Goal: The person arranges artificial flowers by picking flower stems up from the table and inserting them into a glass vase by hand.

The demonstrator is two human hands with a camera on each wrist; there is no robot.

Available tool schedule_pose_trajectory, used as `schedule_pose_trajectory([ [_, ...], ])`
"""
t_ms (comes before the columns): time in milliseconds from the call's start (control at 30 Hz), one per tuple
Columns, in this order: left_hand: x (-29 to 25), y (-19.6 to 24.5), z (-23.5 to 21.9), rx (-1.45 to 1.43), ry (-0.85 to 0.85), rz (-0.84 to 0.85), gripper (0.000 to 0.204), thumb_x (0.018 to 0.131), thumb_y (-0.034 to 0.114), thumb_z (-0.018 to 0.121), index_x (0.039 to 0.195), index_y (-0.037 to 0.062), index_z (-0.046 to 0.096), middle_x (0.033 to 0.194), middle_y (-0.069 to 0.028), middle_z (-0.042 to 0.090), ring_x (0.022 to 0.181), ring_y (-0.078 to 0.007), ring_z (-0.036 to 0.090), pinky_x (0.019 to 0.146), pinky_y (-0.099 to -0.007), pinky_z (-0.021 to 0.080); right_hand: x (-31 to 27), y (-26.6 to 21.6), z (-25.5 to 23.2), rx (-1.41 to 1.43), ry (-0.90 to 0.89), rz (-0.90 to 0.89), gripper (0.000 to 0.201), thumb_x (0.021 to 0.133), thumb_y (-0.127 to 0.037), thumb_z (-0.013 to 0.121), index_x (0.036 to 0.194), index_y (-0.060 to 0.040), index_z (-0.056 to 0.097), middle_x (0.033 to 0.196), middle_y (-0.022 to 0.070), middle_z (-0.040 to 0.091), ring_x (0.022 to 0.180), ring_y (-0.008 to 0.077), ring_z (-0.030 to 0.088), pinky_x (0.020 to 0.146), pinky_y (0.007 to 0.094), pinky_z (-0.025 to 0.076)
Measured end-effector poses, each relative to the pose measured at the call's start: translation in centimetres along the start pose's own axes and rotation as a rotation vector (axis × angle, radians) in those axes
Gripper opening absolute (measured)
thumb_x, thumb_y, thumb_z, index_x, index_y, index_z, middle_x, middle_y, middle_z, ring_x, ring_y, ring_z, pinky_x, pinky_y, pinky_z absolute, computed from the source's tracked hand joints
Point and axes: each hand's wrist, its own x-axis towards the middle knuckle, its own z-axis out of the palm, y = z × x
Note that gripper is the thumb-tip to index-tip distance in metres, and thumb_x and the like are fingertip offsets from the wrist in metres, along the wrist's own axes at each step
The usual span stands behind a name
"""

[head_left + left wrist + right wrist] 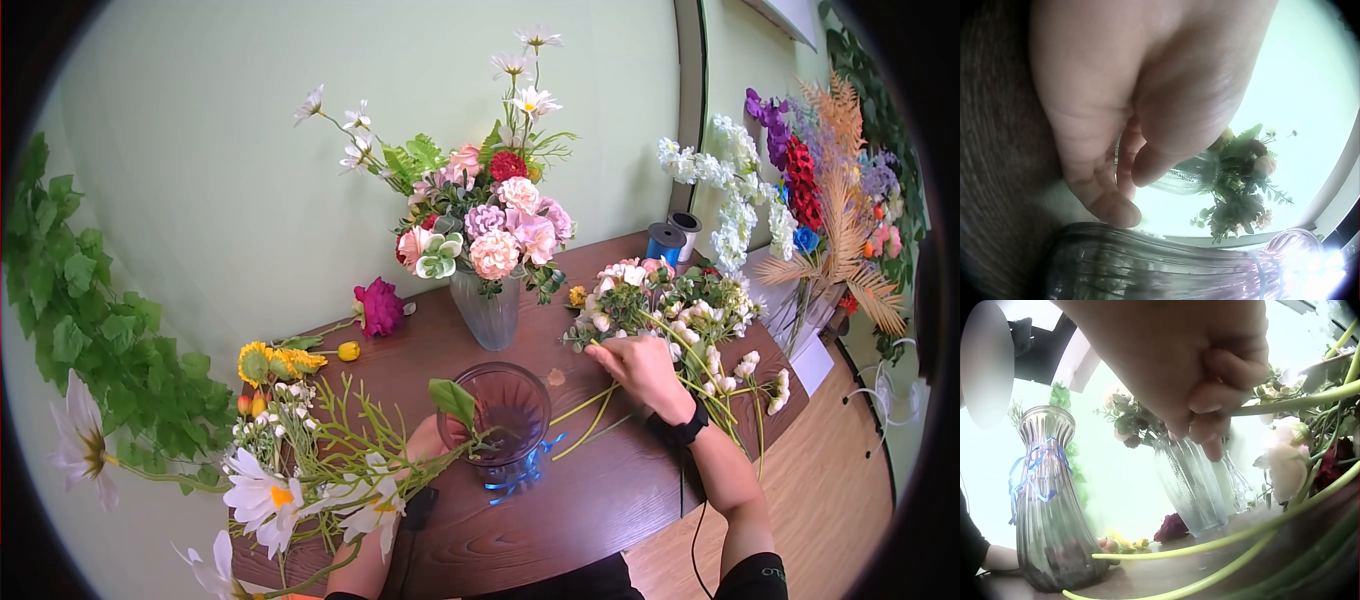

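Observation:
My right hand (pixel 640 370) pinches a green flower stem (pixel 1297 403) between curled fingers and thumb, at the pile of white flowers (pixel 690 325) on the table's right side. More bare stems slant down-left below it. My left hand (pixel 428 440) is low beside a ribbed glass vase (pixel 1050 550), fingers loosely bent and holding nothing; its fingertips are near the glass in the left wrist view. A blue ribbon (pixel 1038 469) is tied round the vase's neck. White daisies (pixel 262 500) with green sprigs partly cover the left forearm, and a leaf (pixel 453 400) overlaps the vase rim.
Behind stands a frosted vase (pixel 487 310) with a pink and white bouquet (pixel 495 235). A magenta flower (pixel 380 307) and yellow flowers (pixel 275 363) lie at the left. Ribbon spools (pixel 665 243) stand at the back right, near tall flowers (pixel 805 190).

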Motion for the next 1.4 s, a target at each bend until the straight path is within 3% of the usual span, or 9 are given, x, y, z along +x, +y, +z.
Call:
schedule_pose_trajectory([
  [33,-0.1,0.1,0.3,0.185,0.082,0.006,0.03,0.099,0.011,0.051,0.125,-0.0023,0.057,0.111,-0.0125,0.067,0.098,-0.0206,0.067,0.083,-0.0313,0.055,0.0,0.0,0.1,0.03,0.03,-0.004,0.041,0.095,-0.035,0.064,0.064,-0.0079,0.061,0.06,0.0148,0.059,0.054,0.0365,0.059,0.053,0.0444,0.046],
  [267,-0.3,0.7,2.0,0.229,0.158,-0.026,0.033,0.099,0.009,0.051,0.13,-0.0028,0.053,0.113,-0.0119,0.066,0.1,-0.0189,0.066,0.083,-0.0283,0.054,-0.1,0.1,0.2,0.058,0.046,-0.022,0.04,0.096,-0.034,0.064,0.065,-0.0079,0.064,0.058,0.0145,0.059,0.053,0.0359,0.059,0.052,0.0441,0.046],
  [433,-0.3,0.2,0.9,0.209,0.078,0.019,0.033,0.099,0.009,0.051,0.13,-0.0024,0.054,0.113,-0.0111,0.066,0.099,-0.0179,0.066,0.082,-0.0277,0.053,0.0,-0.4,-0.2,0.062,-0.104,0.001,0.041,0.098,-0.035,0.059,0.07,-0.0068,0.068,0.061,0.0163,0.062,0.06,0.0381,0.063,0.058,0.0463,0.05],
  [533,-0.1,0.4,1.2,0.241,0.145,-0.019,0.033,0.099,0.009,0.051,0.13,-0.0023,0.054,0.113,-0.0111,0.066,0.1,-0.0181,0.066,0.082,-0.0278,0.053,0.0,-0.5,-0.4,0.06,-0.203,0.047,0.042,0.099,-0.036,0.058,0.071,-0.0047,0.068,0.064,0.0187,0.063,0.064,0.0399,0.064,0.062,0.0484,0.051],
  [767,0.1,0.1,0.2,0.224,0.134,-0.04,0.033,0.098,0.008,0.052,0.129,-0.0019,0.054,0.114,-0.0112,0.066,0.1,-0.0185,0.066,0.084,-0.0281,0.053,-0.8,1.2,1.3,0.02,-0.235,0.071,0.041,0.096,-0.036,0.063,0.071,-0.0042,0.068,0.063,0.0184,0.063,0.06,0.0386,0.063,0.056,0.0465,0.049],
  [833,0.1,0.0,-0.5,0.126,-0.055,0.034,0.033,0.097,0.007,0.053,0.129,-0.002,0.054,0.113,-0.0116,0.066,0.101,-0.0188,0.065,0.084,-0.0284,0.053,-0.7,0.9,0.9,0.049,-0.33,0.124,0.044,0.098,-0.035,0.059,0.072,0.0,0.069,0.069,0.0231,0.065,0.067,0.0416,0.065,0.066,0.0493,0.053],
  [967,0.1,0.0,-0.3,0.123,-0.064,0.039,0.033,0.096,0.006,0.054,0.128,-0.0023,0.054,0.113,-0.012,0.066,0.101,-0.0191,0.065,0.084,-0.0284,0.053,-0.6,0.9,0.8,0.143,-0.333,0.139,0.044,0.098,-0.034,0.058,0.075,0.0012,0.07,0.071,0.024,0.065,0.07,0.0423,0.065,0.069,0.0495,0.052],
  [1033,0.0,0.1,0.3,0.178,0.033,0.022,0.033,0.096,0.005,0.054,0.127,-0.0025,0.055,0.112,-0.0121,0.066,0.101,-0.0194,0.066,0.084,-0.0279,0.053,-0.5,0.7,0.7,0.206,-0.376,0.168,0.043,0.099,-0.034,0.057,0.078,0.0015,0.07,0.074,0.0246,0.066,0.073,0.0431,0.065,0.072,0.0497,0.052],
  [1400,0.7,-1.1,-2.3,0.224,-0.051,0.077,0.025,0.095,0.004,0.056,0.118,-0.0037,0.061,0.104,-0.0111,0.069,0.092,-0.0176,0.068,0.078,-0.0274,0.054,-0.3,0.2,0.2,0.245,-0.412,0.189,0.044,0.099,-0.036,0.055,0.081,-0.0001,0.071,0.078,0.0246,0.067,0.079,0.0427,0.065,0.076,0.0497,0.051],
])
